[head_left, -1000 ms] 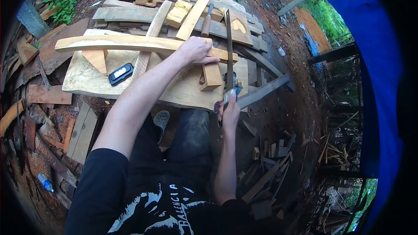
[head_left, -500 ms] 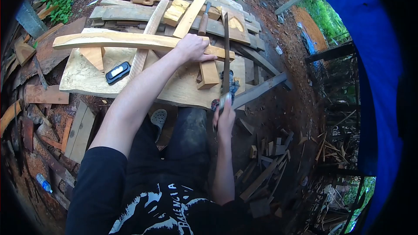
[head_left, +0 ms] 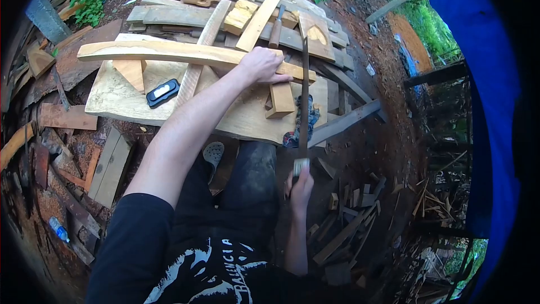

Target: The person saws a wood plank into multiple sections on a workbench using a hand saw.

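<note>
My left hand is wrapped over a long wooden bar close to its right end, pressing it against the wood below. In my right hand is the handle of a handsaw, held low in front of my right leg. The narrow dark blade points away from me and crosses the bar's right end, just right of my left hand. A short wooden block sits under the bar there. Beside the blade lies a dark crumpled cloth.
The bar rests across a workbench slab. A black-and-white oval object lies on it, left of my forearm. Beyond are a chisel, a yellowish block and several planks. Offcuts litter the ground at right; a blue tarp hangs there.
My right hand has pulled the saw back toward my body, so less blade reaches past the bar. My left hand keeps its hold; the whole view has shifted slightly.
</note>
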`<control>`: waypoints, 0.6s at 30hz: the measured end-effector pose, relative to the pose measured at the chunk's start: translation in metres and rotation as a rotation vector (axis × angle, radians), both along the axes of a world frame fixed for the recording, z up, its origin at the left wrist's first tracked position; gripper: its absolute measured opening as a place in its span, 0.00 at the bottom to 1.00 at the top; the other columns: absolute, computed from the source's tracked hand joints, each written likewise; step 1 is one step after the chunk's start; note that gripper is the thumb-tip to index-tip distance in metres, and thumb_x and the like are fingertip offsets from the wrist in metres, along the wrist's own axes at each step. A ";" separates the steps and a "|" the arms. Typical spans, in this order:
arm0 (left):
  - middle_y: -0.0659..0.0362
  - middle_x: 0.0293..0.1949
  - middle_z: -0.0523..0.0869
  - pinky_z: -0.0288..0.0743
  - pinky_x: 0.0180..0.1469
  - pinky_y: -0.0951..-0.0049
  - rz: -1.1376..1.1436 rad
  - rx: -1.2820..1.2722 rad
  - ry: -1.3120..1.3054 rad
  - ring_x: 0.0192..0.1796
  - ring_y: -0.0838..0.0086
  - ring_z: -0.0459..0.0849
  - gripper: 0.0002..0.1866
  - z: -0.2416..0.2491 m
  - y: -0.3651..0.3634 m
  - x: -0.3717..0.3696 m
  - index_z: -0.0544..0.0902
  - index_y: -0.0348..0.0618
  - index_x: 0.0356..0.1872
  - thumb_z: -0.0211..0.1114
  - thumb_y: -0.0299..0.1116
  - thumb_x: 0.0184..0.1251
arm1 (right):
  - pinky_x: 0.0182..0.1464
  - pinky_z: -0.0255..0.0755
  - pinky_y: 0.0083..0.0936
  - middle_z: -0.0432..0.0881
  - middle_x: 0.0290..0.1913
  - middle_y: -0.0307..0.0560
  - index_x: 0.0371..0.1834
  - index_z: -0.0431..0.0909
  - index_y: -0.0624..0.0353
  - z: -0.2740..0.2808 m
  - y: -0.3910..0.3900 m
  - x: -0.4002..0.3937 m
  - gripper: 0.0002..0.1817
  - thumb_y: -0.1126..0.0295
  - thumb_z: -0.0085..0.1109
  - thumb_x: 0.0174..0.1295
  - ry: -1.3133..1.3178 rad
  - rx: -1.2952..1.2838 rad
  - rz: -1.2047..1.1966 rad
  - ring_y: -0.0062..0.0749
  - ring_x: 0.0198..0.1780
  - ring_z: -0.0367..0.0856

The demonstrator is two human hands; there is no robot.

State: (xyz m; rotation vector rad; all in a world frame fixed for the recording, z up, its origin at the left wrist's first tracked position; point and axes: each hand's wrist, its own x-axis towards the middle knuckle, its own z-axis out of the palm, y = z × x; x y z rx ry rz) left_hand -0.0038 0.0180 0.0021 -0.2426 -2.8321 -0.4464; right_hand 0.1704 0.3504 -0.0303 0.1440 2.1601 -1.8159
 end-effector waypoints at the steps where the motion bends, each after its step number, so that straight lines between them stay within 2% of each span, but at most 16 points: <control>1: 0.42 0.27 0.88 0.84 0.42 0.53 0.000 -0.011 -0.016 0.35 0.48 0.90 0.43 0.004 0.000 0.002 0.86 0.35 0.36 0.56 0.75 0.67 | 0.17 0.57 0.20 0.66 0.16 0.34 0.32 0.72 0.61 0.000 -0.017 -0.023 0.28 0.48 0.40 0.84 0.029 0.002 0.011 0.18 0.13 0.63; 5: 0.42 0.28 0.88 0.84 0.42 0.53 0.008 0.000 0.005 0.35 0.49 0.90 0.43 0.004 0.000 0.004 0.86 0.36 0.36 0.56 0.76 0.67 | 0.16 0.57 0.22 0.64 0.14 0.34 0.29 0.72 0.61 0.017 -0.079 -0.105 0.31 0.44 0.42 0.83 0.097 0.026 0.012 0.19 0.12 0.62; 7: 0.43 0.28 0.88 0.84 0.42 0.53 0.012 0.002 0.004 0.35 0.49 0.90 0.43 0.005 -0.001 0.004 0.86 0.36 0.36 0.56 0.76 0.67 | 0.15 0.57 0.23 0.64 0.14 0.34 0.28 0.71 0.60 0.025 -0.091 -0.124 0.33 0.40 0.44 0.81 0.019 0.039 -0.014 0.20 0.11 0.62; 10: 0.43 0.29 0.89 0.84 0.42 0.53 0.027 -0.010 -0.016 0.35 0.49 0.91 0.43 0.005 0.001 0.003 0.87 0.36 0.37 0.56 0.76 0.66 | 0.15 0.57 0.24 0.64 0.14 0.35 0.26 0.71 0.60 0.021 -0.094 -0.118 0.35 0.38 0.44 0.79 0.041 0.021 -0.038 0.21 0.11 0.61; 14: 0.43 0.29 0.89 0.84 0.41 0.54 0.048 -0.038 -0.045 0.35 0.50 0.91 0.43 0.006 0.002 0.005 0.87 0.37 0.37 0.55 0.77 0.66 | 0.16 0.57 0.22 0.65 0.14 0.34 0.26 0.72 0.60 0.016 -0.082 -0.098 0.33 0.42 0.41 0.82 0.097 -0.011 -0.001 0.20 0.12 0.63; 18: 0.44 0.29 0.89 0.84 0.41 0.54 0.052 -0.020 -0.013 0.36 0.50 0.91 0.43 0.002 0.002 0.002 0.87 0.38 0.37 0.55 0.77 0.66 | 0.17 0.58 0.20 0.66 0.16 0.36 0.36 0.73 0.61 -0.003 -0.029 -0.021 0.29 0.46 0.37 0.84 0.028 -0.047 0.024 0.19 0.13 0.63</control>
